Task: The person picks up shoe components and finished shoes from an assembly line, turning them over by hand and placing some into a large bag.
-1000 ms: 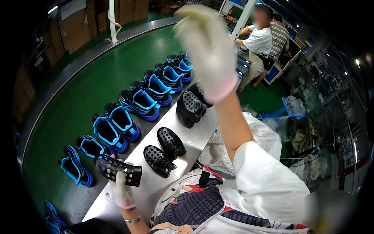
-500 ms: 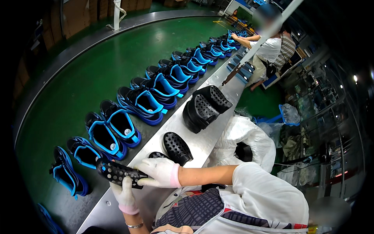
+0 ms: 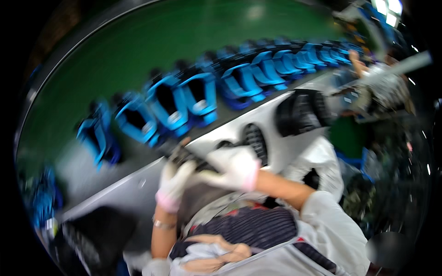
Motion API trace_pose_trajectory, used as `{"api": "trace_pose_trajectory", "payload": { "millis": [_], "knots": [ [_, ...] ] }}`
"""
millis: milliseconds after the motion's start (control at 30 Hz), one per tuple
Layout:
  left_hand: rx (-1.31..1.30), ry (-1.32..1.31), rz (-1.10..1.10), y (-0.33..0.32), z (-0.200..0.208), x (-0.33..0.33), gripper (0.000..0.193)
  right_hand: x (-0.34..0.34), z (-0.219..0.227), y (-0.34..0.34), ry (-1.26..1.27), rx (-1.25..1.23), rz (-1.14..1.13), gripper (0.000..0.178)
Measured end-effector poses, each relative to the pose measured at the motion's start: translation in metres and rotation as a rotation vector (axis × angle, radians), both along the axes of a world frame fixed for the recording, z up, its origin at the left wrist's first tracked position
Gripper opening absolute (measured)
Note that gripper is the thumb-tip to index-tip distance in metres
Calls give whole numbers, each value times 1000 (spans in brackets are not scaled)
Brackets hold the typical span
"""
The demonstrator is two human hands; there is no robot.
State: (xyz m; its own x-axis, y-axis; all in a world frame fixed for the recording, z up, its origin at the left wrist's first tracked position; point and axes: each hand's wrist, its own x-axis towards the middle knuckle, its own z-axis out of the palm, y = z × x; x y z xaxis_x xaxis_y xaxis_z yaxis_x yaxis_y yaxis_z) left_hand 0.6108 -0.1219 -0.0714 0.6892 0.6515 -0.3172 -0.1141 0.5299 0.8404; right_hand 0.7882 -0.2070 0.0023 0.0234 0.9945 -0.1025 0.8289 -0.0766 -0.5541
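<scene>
In front of my body I hold a black, hole-dotted shoe form (image 3: 191, 158) with both hands; it is smeared by motion. My left hand (image 3: 175, 181), in a white glove with a pink cuff, is closed round its left end. From the other side my right hand (image 3: 235, 168), gloved alike, grips it. Just beyond the right hand a second black form (image 3: 255, 140) with holes lies on the metal ledge (image 3: 207, 141), and part of another form (image 3: 224, 144) shows beside it. Farther right sits a stack of black forms (image 3: 301, 112).
Black-and-blue shoes (image 3: 172, 103) stand in a long row on the dark conveyor (image 3: 83, 181) beyond the ledge. A white plastic bag (image 3: 329, 161) is at the right. Black sheeting (image 3: 99, 225) lies at lower left. At the far right a co-worker (image 3: 386, 87) reaches toward the shoes.
The whole view has swung left and blurred, so the shoes and ledge appear shifted right. Black sheeting has come into view at lower left. Both hands still hold the shoe form.
</scene>
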Motion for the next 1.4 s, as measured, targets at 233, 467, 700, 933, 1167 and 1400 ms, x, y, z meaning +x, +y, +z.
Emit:
{"api": "trace_pose_trajectory", "payload": {
  "millis": [233, 467, 700, 933, 1167, 1400],
  "knots": [
    [1091, 702, 293, 32, 34, -27, 55, 6, 28, 19, -68, 73, -120, 33],
    [1061, 992, 219, 85, -11, -23, 38, -5, 53, 108, 6, -222, 139, 50],
    [914, 1146, -69, 99, -3, -14, 29, -18, 47, 203, -192, -229, 269, 54],
    [757, 1153, -346, 116, -4, -22, 32, -122, 26, 216, -730, -166, 267, 44],
    [696, 1248, -437, 136, -4, -16, 34, -117, -13, 246, -593, -112, 310, 37],
    [764, 1235, -560, 143, 8, -22, 34, -122, 5, 244, -773, -212, 362, 40]
  ]
}}
